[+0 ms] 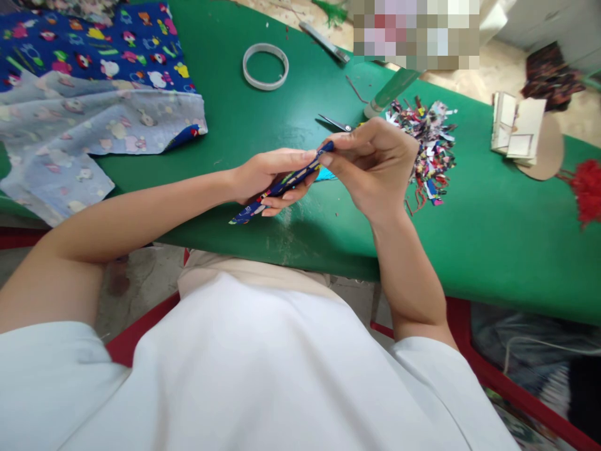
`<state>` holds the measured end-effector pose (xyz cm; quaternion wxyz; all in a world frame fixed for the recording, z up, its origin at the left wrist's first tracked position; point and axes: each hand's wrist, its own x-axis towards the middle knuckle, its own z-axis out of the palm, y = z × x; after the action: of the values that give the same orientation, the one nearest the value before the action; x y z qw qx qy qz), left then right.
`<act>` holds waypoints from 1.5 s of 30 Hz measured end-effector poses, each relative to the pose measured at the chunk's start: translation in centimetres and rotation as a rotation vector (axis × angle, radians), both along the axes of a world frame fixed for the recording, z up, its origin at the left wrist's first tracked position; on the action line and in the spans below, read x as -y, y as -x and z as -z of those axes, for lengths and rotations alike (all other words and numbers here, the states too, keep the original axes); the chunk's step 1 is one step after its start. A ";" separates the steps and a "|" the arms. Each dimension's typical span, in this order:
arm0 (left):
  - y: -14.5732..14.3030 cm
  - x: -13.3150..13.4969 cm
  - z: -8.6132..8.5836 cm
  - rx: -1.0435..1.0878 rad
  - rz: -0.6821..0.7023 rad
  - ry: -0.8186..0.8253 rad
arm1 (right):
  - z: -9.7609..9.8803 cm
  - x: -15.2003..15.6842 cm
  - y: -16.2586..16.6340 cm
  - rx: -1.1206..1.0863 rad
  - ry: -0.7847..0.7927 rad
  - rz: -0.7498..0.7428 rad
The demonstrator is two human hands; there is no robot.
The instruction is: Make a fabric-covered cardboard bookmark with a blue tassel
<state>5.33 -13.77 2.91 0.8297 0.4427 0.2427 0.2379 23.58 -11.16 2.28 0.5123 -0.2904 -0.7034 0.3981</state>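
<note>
A narrow folded strip of blue printed fabric (282,186) runs slantwise between both my hands above the green table (493,225). My left hand (272,178) is closed around its lower and middle part, fingers wrapped underneath. My right hand (375,163) pinches the strip's upper end between thumb and fingertips. A bit of light blue material (325,175) shows just under my right fingers.
A pile of small coloured fabric scraps (434,150) lies right of my hands, scissors (335,122) just behind them. Blue printed cloth (94,81) covers the far left. A white tape ring (265,66), a cutter (323,42), card pieces (516,128) and red tufts (586,188) lie around.
</note>
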 end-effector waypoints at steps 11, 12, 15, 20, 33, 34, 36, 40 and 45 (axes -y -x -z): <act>0.4 0.0 0.3 0.114 0.082 -0.006 | -0.2 0.2 0.1 -0.077 -0.100 -0.068; 0.4 0.0 0.3 0.116 0.084 -0.008 | -0.3 0.2 0.1 -0.083 -0.096 -0.072; 0.4 0.0 0.2 0.111 0.080 -0.008 | -0.4 0.4 0.1 -0.080 -0.080 -0.074; 0.3 0.1 0.0 0.084 0.070 -0.002 | -0.5 0.6 0.1 -0.041 -0.031 -0.042; 0.3 0.1 -0.2 0.054 0.064 0.016 | -0.3 0.6 0.1 0.017 0.085 -0.016; 0.3 0.1 -0.2 0.056 0.063 0.017 | -0.3 0.6 0.2 0.010 0.069 -0.015; 0.2 0.1 -0.2 0.061 0.060 0.015 | -0.3 0.6 0.2 0.016 0.065 -0.007; 0.1 0.2 -0.2 0.049 0.034 0.014 | -0.3 0.6 0.2 0.029 0.093 -0.011; 0.0 0.2 -0.2 0.027 0.016 0.016 | -0.1 0.6 0.2 -0.001 0.049 -0.015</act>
<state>5.37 -14.01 3.07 0.8383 0.4349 0.2295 0.2352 23.39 -11.74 2.38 0.5024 -0.2975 -0.6954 0.4189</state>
